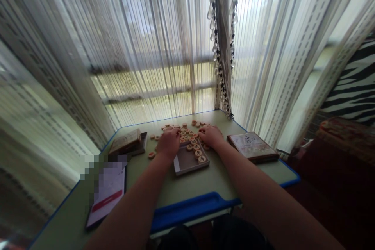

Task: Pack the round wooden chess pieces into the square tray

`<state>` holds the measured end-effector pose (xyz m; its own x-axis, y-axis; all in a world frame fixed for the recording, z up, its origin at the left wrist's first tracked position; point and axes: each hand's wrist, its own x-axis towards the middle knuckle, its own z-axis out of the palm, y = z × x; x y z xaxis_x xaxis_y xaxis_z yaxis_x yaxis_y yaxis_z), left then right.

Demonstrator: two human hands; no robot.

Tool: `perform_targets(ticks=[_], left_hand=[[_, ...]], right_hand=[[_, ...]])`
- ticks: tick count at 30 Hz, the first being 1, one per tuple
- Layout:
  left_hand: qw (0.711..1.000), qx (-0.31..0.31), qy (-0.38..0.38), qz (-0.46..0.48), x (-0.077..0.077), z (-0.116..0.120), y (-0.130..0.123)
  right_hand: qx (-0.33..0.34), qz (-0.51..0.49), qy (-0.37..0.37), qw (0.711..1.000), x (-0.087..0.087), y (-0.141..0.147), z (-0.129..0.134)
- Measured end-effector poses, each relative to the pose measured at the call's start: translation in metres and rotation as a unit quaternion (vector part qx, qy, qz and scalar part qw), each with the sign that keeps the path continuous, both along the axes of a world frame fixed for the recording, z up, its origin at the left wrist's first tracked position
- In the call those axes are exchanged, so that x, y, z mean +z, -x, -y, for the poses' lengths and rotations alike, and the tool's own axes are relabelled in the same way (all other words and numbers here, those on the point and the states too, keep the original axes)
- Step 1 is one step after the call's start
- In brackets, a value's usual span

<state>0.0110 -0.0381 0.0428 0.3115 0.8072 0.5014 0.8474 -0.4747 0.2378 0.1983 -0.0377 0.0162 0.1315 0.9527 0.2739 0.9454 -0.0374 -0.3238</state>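
Observation:
Round wooden pieces with characters (198,152) sit along the right side of an open shallow box (183,159) near the table's middle. Many more pieces (186,138) lie loose behind the box. My left hand (170,142) is at the box's back left corner, fingers curled at the edge of the loose pieces; whatever is at its fingertips is too small to make out. On the right, my right hand (210,136) reaches over the pieces behind the box's right corner, its fingers bent and their tips hard to see. One piece (151,155) lies apart at the left.
A tablet (109,191) lies at the front left. Behind it, a box lid or book (125,141) rests on another tray (142,144). A flat decorated box (252,145) is at the right. The green table (193,187) has a blue front ledge (190,208); curtains hang behind.

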Motion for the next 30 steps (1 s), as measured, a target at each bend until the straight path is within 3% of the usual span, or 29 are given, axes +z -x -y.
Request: perform_targets(ticks=[10,17,22,26,28,30], left_hand=[[1.0,-0.008,-0.001,-0.013,-0.001,-0.002,0.002],[1.0,-0.009,-0.003,-0.019,-0.004,-0.005,0.003],[1.0,-0.003,-0.016,-0.013,-0.005,-0.006,0.004],[0.999,-0.021,-0.025,-0.009,-0.006,-0.007,0.003],[0.999,-0.019,-0.023,-0.011,-0.007,-0.008,0.003],[1.0,-0.016,-0.023,-0.012,-0.007,-0.008,0.003]], right_hand=[[-0.039,-0.068,-0.058,0.995,0.002,0.001,-0.001],[-0.021,-0.166,-0.139,0.976,0.012,-0.008,0.0],[-0.112,-0.184,-0.207,0.954,0.015,-0.017,0.001],[-0.143,-0.167,-0.257,0.941,0.015,-0.022,0.001],[-0.14,-0.159,-0.24,0.947,0.013,-0.022,0.0],[-0.105,-0.133,-0.177,0.97,0.009,-0.019,-0.001]])
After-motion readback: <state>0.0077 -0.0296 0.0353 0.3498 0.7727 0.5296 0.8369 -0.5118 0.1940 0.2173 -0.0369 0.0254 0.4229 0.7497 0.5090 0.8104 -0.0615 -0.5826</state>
